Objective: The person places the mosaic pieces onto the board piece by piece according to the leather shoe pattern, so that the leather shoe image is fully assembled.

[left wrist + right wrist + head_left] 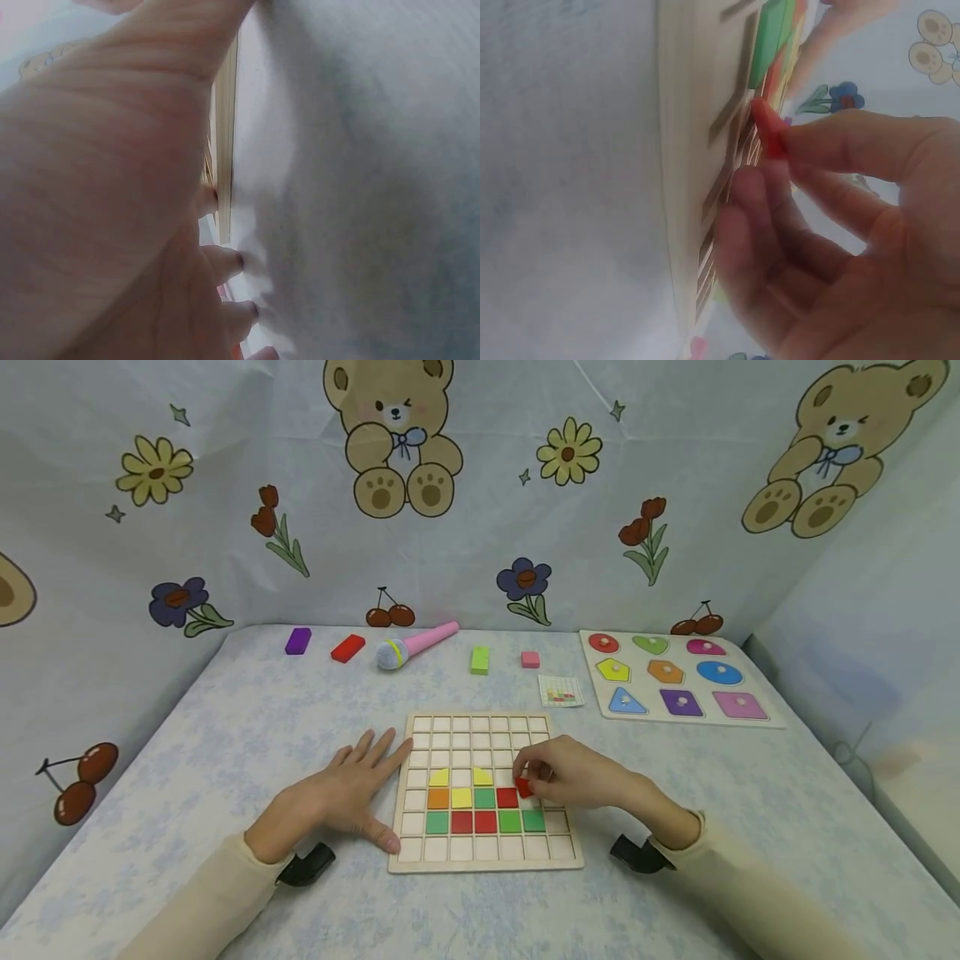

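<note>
Two hands work at a square wooden grid board lying flat on the pale blue worktop, its near edge facing the person and its rows running left to right. The right hand pinches a small red wooden tile between thumb and fingertips, the other fingers curled loosely under. That tile hangs tilted over the board, just to the right of the red tile already seated in the middle coloured row; in the right wrist view the small red wooden tile stands on edge against the board, one corner close to the grid ribs. Whether it touches the board cannot be told. No long axis shows on the piece; it looks about square.

The left hand lies flat and spread on the worktop, palm down, fingers straight and pointing away and to the right, with the thumb and forefinger touching the board's left edge. The left wrist view shows the left hand filling the picture, with a strip of the board's edge beside the fingertips.

Seated in the board are yellow, orange, green and red tiles in three rows near its middle.

At the far edge of the worktop lie a purple block, a red block, a pink toy microphone, a green block, a pink block, a small pattern card and a wooden shape puzzle.
</note>
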Tool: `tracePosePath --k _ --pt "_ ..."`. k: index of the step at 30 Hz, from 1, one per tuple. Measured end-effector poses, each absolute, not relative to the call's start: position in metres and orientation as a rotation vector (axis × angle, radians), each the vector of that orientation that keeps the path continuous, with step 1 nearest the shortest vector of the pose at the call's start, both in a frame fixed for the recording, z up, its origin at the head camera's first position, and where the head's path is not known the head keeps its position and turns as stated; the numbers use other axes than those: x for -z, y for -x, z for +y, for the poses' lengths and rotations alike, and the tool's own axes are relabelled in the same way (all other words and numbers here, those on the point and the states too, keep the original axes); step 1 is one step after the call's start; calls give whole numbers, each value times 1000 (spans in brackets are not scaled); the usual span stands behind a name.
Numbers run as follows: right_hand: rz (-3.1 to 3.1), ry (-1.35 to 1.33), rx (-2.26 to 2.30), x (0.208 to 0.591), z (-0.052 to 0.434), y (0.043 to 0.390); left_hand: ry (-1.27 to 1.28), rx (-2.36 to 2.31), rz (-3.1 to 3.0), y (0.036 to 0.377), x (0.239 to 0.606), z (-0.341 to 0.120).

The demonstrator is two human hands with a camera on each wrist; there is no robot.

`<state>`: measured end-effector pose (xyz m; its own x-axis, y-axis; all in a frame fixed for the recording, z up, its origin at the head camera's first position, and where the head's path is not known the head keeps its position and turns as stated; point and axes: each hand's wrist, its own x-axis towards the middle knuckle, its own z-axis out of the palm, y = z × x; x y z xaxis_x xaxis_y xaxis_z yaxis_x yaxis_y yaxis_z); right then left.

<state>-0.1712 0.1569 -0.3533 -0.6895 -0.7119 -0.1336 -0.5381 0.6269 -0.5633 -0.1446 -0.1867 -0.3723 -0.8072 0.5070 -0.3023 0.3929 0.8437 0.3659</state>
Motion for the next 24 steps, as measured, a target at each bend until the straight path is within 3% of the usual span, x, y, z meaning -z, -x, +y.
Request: tracePosePath --k 24 --pt "2750 898 401 348 143 149 -663 -392 2636 143 372 -190"
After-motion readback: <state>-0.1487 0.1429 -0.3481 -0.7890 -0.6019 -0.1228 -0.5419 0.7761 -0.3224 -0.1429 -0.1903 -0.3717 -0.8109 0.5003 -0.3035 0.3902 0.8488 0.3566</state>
